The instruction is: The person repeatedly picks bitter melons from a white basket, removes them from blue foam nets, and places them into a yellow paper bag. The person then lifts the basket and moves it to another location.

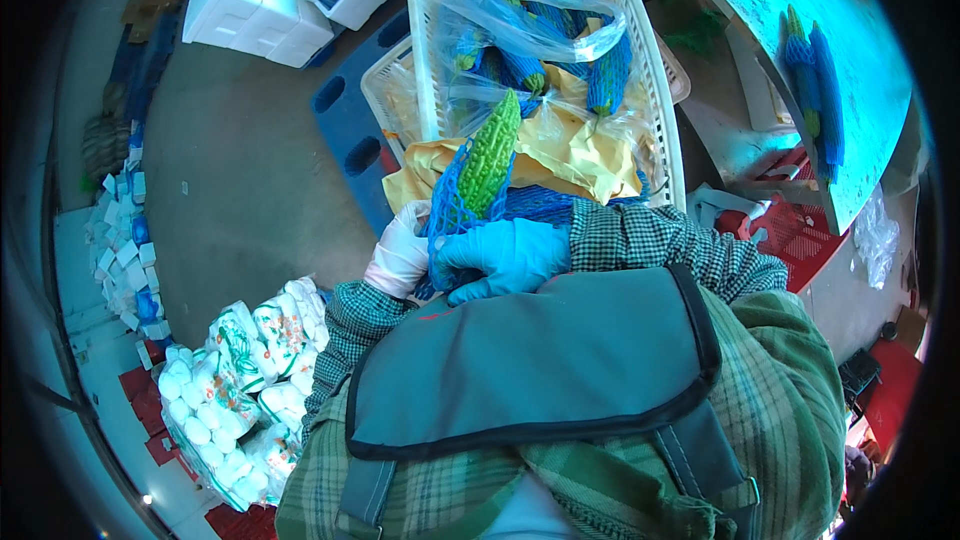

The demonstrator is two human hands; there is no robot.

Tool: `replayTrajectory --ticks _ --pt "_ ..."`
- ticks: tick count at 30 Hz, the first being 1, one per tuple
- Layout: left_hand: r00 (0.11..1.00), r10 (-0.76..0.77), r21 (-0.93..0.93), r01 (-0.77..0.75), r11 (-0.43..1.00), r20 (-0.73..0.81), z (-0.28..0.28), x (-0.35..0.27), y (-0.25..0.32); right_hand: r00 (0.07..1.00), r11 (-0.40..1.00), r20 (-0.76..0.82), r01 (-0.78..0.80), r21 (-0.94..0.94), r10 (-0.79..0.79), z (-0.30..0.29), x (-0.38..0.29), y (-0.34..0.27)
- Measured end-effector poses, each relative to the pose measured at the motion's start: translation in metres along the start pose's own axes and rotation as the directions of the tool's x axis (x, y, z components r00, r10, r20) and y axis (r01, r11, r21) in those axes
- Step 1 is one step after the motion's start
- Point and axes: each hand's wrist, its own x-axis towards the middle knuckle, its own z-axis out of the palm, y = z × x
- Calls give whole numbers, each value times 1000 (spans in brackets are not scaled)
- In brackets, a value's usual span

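A green bitter melon (487, 157) stands tilted before me, its upper part bare and its lower part inside a blue foam net sleeve (448, 191). My left hand (399, 251), in a white glove, grips the sleeve from the left; its fingertips are mostly hidden. Across the lower end of the sleeve closes my right hand (499, 255), in a blue glove. Just beyond my hands, a white plastic crate (671, 157) holds a clear plastic bag (469, 15), yellow paper (581, 157) and several bitter melons in blue nets (607, 79).
At the right, two netted melons (814, 90) lie on a table (870, 37). The crate stands above a blue pallet (345, 120). White foam boxes (247, 4) are stacked at upper left. Bagged white bundles (225, 405) lie at lower left. A red basket (802, 236) sits below the table.
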Motion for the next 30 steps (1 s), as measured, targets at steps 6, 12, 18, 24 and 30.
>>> replayTrajectory --ticks 6,12,18,24,30 --pt "950 43 -493 120 862 308 -15 -17 8 998 991 14 -68 111 67 1 -1 -1" --pt "894 291 -929 270 254 340 19 -42 -6 996 904 81 -72 422 42 2 2 -9" --pt "795 406 -887 451 102 451 31 -28 -9 995 892 94 -21 452 -25 -1 9 -16" --pt "751 424 -848 522 86 506 26 -30 -16 990 923 -14 -125 364 140 5 4 -23" --pt "709 190 -678 507 533 679 -19 -16 -12 811 968 -531 -171 184 244 -60 -5 -13"
